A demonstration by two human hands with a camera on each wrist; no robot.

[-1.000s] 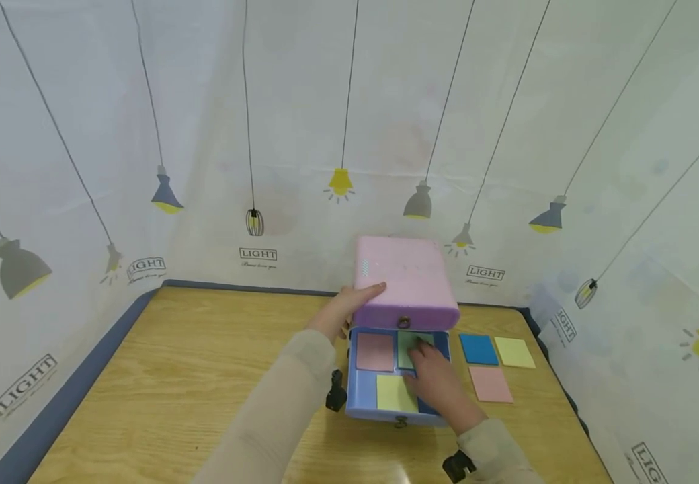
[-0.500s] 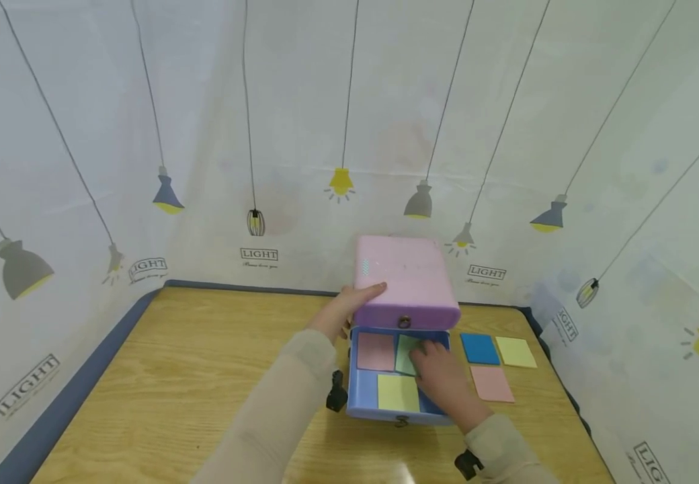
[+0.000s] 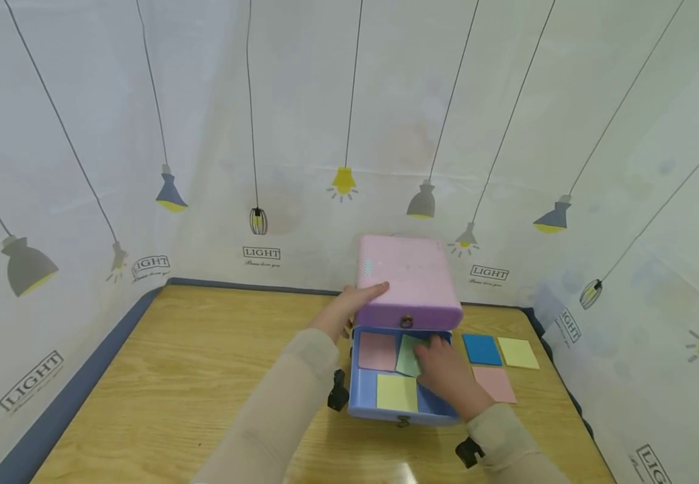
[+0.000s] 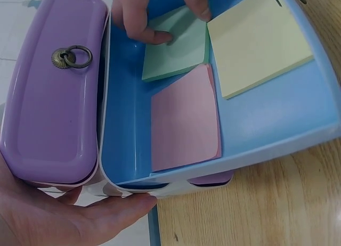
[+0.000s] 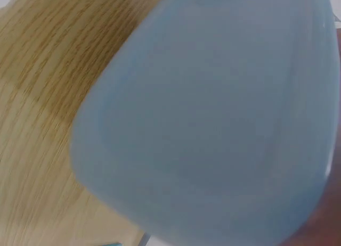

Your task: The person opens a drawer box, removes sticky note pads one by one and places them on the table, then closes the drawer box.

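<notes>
In the head view my left hand (image 3: 349, 306) steadies a pink and purple drawer box (image 3: 410, 269), thumb on its top and fingers along its side. Below, a blue drawer (image 3: 364, 400) stands pulled out. My right hand (image 3: 446, 373) reaches into it, bent fingers and thumb on a green sticky note pad (image 4: 184, 54) that lies askew. A pink pad (image 3: 377, 351) lies left of the green one and a yellow pad (image 3: 396, 393) in front. The right hand covers the drawer's right side. The right wrist view shows mainly the drawer's pale blue outside (image 5: 208, 118).
On the wooden table (image 3: 204, 376), right of the drawer, lie a blue pad (image 3: 482, 349), a yellow pad (image 3: 517, 353) and a pink pad (image 3: 495, 384). Behind the box rises a white sheet (image 3: 301, 121) printed with lamps.
My right hand has drawn slightly to the right, and the green pad has turned askew in the drawer. My left hand stays on the box.
</notes>
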